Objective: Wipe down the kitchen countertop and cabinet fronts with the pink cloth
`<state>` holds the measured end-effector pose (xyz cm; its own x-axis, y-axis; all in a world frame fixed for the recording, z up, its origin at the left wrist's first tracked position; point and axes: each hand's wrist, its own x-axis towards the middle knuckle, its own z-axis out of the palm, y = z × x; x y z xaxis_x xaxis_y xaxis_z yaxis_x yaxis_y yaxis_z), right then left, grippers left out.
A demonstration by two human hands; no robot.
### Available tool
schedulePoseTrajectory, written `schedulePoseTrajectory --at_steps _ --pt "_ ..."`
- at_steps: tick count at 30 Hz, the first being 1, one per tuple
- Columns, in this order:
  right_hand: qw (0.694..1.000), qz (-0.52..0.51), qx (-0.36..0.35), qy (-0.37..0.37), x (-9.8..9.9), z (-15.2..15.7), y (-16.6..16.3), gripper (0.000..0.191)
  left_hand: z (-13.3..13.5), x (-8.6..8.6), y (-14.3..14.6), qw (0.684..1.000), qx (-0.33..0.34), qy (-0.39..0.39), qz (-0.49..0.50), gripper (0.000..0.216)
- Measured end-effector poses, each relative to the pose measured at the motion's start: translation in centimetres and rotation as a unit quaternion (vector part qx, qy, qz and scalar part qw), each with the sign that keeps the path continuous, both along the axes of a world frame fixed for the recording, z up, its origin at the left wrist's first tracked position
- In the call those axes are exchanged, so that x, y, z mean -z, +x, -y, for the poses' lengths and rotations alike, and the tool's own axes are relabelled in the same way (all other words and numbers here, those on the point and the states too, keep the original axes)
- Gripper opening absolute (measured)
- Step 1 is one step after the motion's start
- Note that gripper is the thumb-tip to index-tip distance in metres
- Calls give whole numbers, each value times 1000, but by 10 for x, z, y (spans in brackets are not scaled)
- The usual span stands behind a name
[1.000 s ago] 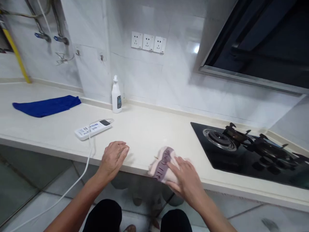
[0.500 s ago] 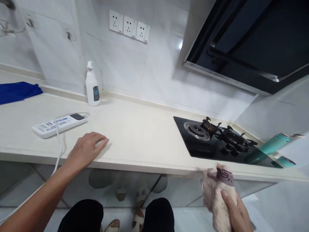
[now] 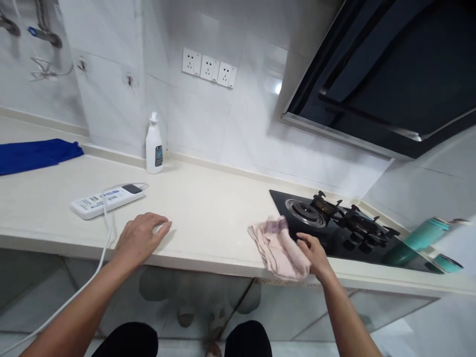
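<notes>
My left hand [image 3: 143,235] rests on the cream countertop [image 3: 208,213], its fingers loosely bent and a gap between thumb and forefinger, holding nothing. Just left of it lies a white power strip [image 3: 107,199] with a white cord. My right hand [image 3: 314,255] is at the counter's front edge, closed on the right side of a pale pink towel [image 3: 280,250]. Spread partly over the countertop, the towel reaches down past the front edge. Part of my right hand's grip is hidden by the folds. The black gas stove [image 3: 336,243] lies just behind this hand.
A white spray bottle [image 3: 153,146] stands against the wall, and a blue cloth [image 3: 39,154] lies at the far left. Green cylinders [image 3: 427,233] are beside the stove at right. The dark range hood [image 3: 379,74] juts out overhead. Wall sockets [image 3: 208,68] are at the back.
My right hand has brought the towel up and left from below the counter's front edge onto the countertop. The towel has unfolded wider. My left hand stays on the counter; the view has shifted slightly.
</notes>
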<state>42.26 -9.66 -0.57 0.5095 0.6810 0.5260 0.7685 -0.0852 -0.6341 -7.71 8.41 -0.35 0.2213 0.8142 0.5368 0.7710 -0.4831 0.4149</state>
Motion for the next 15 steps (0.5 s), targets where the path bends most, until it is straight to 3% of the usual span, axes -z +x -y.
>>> schedulePoseTrajectory --at_steps 4,7,11,15 --pt "999 24 39 14 1 20 22 50 -1 5 0 1000 4 23 -13 43" --pt "993 118 -3 21 -4 30 10 48 -1 9 1 999 -3 34 -24 41" --pt "959 225 -130 -111 8 12 -23 53 1 13 2 998 2 65 -24 38" --pt "926 250 -121 -257 28 -28 -38 68 5 15 4 989 -15 142 45 34"
